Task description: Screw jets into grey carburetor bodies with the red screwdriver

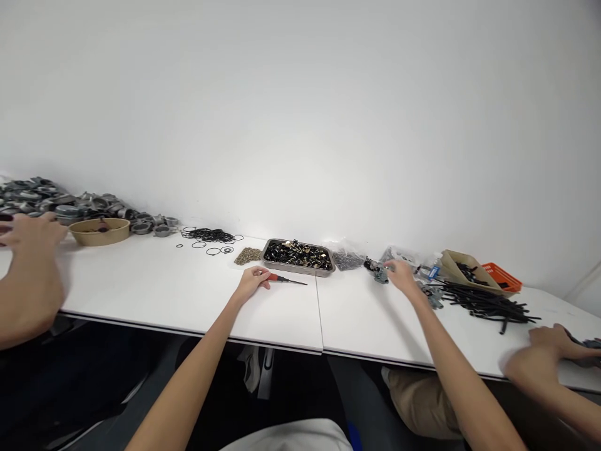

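My left hand (252,283) is closed around the red handle of a screwdriver (284,279), whose dark shaft points right, just in front of a metal tray (300,270) of small black and brass-coloured parts. Off to the right, my right hand (401,275) has its fingertips closed on a small grey part (381,276). A dark piece sits right beside that part. How the fingers grip it is partly hidden by the hand.
Small brass pieces (248,255) lie left of the tray, and black rubber rings (209,235) farther left. Grey castings (98,203) are heaped behind a tan bowl (100,233). Black tubes (488,305) lie before an orange basket (504,277). Other people's hands (35,232) work at both ends.
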A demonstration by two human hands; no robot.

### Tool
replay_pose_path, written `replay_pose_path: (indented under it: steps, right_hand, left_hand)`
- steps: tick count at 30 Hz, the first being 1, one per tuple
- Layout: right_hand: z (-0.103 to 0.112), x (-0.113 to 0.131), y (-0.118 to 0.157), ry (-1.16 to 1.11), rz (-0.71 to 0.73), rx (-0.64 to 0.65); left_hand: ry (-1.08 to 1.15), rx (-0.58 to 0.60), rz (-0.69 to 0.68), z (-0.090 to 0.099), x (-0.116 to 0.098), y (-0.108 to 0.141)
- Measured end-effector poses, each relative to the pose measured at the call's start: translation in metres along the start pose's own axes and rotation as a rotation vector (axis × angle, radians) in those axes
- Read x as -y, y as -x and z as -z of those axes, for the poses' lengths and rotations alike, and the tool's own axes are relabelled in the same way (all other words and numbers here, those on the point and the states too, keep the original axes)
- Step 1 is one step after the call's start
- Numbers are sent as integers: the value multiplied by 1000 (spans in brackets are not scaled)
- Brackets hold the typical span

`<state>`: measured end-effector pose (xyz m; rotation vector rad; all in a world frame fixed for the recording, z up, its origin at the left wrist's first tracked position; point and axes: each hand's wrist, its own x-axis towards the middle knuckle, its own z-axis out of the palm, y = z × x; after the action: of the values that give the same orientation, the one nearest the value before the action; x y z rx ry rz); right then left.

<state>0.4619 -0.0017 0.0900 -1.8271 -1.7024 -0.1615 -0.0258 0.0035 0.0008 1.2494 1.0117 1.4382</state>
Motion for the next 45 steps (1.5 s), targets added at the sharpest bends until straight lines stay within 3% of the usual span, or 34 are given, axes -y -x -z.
replay_pose_path:
  steps: [5, 9, 20, 28, 36, 42, 45]
  right_hand:
    - [-80, 68, 27, -167, 43, -13]
    - [-113, 87, 51, -241, 0, 0]
    - [-123, 91, 54, -69, -111, 177]
    - [-120, 90, 53, -31, -124, 243]
    - [-116, 94, 55, -30, -132, 252]
    - [-114, 95, 56, -23, -120, 256]
    - [-114, 95, 56, -20, -109, 252]
  left_hand:
    - [-41, 22, 0, 4, 4, -2]
    - [-51, 46, 3, 6, 3, -3]
    - [-91, 62, -58, -1, -1, 5]
    - [-381, -17, -213, 0, 4, 1]
    - [-655, -10, -320, 0, 6, 1]
    - [-792, -126, -382, -1, 8, 6]
    - [-868, -225, -407, 5, -6, 3]
